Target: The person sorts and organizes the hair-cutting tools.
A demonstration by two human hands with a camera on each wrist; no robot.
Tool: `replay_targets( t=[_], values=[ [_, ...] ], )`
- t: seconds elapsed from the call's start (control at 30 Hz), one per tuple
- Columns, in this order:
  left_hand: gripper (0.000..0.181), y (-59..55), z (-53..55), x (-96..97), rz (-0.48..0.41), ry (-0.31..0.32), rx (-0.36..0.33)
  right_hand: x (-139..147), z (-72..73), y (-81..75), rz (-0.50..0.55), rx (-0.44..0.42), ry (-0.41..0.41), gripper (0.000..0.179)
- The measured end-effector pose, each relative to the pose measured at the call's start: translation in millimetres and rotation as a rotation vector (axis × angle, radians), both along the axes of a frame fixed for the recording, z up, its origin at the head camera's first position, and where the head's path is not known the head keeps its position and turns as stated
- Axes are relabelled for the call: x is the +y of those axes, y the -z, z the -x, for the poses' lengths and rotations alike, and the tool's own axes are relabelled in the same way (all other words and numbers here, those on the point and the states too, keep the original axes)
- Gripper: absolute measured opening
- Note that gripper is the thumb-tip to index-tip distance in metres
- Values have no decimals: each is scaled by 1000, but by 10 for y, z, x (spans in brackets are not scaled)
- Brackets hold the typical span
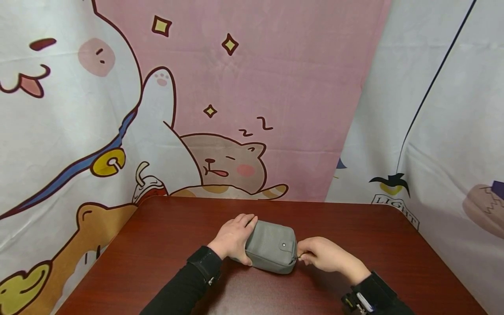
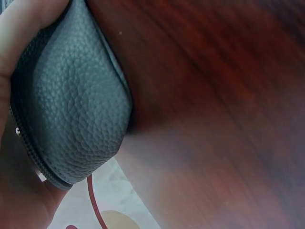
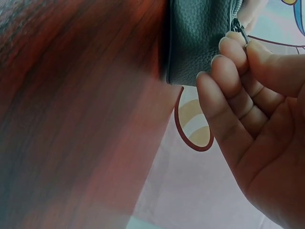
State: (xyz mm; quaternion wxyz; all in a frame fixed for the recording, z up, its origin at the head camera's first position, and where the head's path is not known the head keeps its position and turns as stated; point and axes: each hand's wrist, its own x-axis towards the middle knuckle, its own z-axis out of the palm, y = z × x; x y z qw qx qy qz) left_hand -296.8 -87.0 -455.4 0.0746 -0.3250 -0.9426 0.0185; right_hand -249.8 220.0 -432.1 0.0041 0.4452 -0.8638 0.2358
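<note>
A grey-green zippered pouch (image 1: pixel 269 247) of pebbled leather lies on the table in the head view, its snap tab facing up. My left hand (image 1: pixel 235 238) grips its left end, thumb at the near side and fingers over the far side. The left wrist view shows that end of the pouch (image 2: pixel 78 100) close up, with the zipper running along its edge. At the right end, my right hand (image 1: pixel 323 253) pinches the zipper pull (image 3: pixel 242 32) between thumb and index finger. The other fingers are bent beside the pouch in the right wrist view.
The dark reddish-brown wooden table (image 1: pixel 346 227) spreads around the pouch. Behind its far edge hangs a cloth (image 1: pixel 283 87) printed with cartoon animals. Black sleeves with straps and small devices cover both wrists.
</note>
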Motion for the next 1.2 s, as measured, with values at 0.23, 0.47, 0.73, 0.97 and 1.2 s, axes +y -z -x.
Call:
replay_targets(
  t=[0.23,0.47,0.73,0.97,1.2],
  values=[
    [131,2,2,-3,5,-2,10,-4,2,5,-8,-31,6,20],
    [130,-8,-8,5,-1,-6,-1,-9,-29,-25,1,-140,13,21],
    [131,-5,-8,11,-7,-7,3,2,-20,-18,20,-149,-26,17],
    [130,7,-24,-5,-17,-12,5,6,2,35,49,-172,57,17],
    [130,6,-47,-14,-65,-16,-16,4,-16,85,151,-307,158,15]
  ],
)
